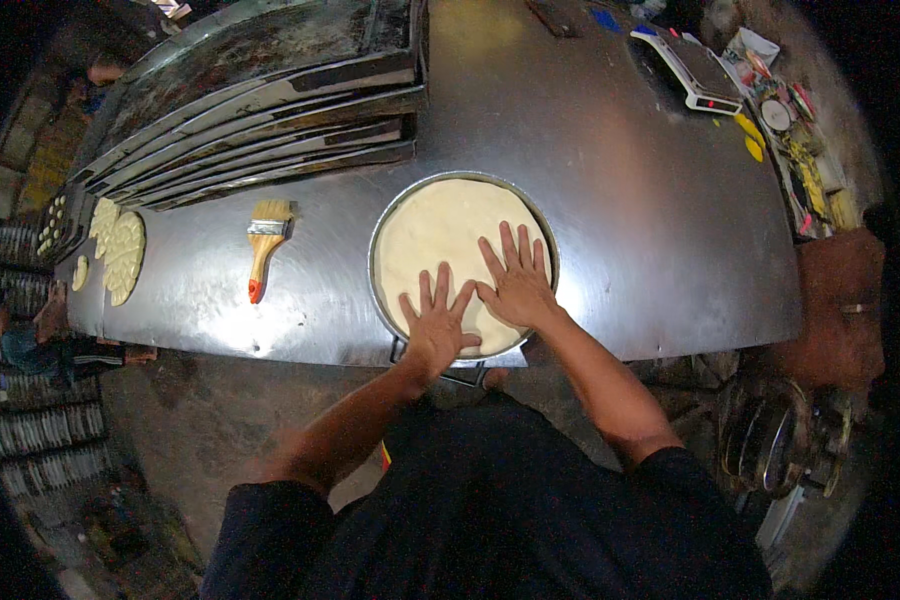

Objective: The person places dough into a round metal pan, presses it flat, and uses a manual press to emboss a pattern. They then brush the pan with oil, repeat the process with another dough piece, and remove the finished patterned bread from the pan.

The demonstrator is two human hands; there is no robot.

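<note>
A flat round of pale dough (450, 225) nearly fills a round metal pan (376, 300) at the front edge of the metal table. My left hand (436, 330) lies on the lower part of the dough with its fingers spread. To its right, my right hand (519, 289) is also spread flat on the dough, close to the pan's right rim. The thumb of the right hand comes near the left hand's fingers. Neither hand grips anything. Left of the pan, a wide flat brush (267, 244) with a wooden handle and red tip lies on the table.
Stacked dark metal baking trays (270, 105) rise at the back left. Shaped dough pieces (124, 255) lie at the far left, near a person's hand (51, 315). A digital scale (694, 71) stands at the back right, beside a tray of small items (802, 150). The metal table (645, 247) ends before my body.
</note>
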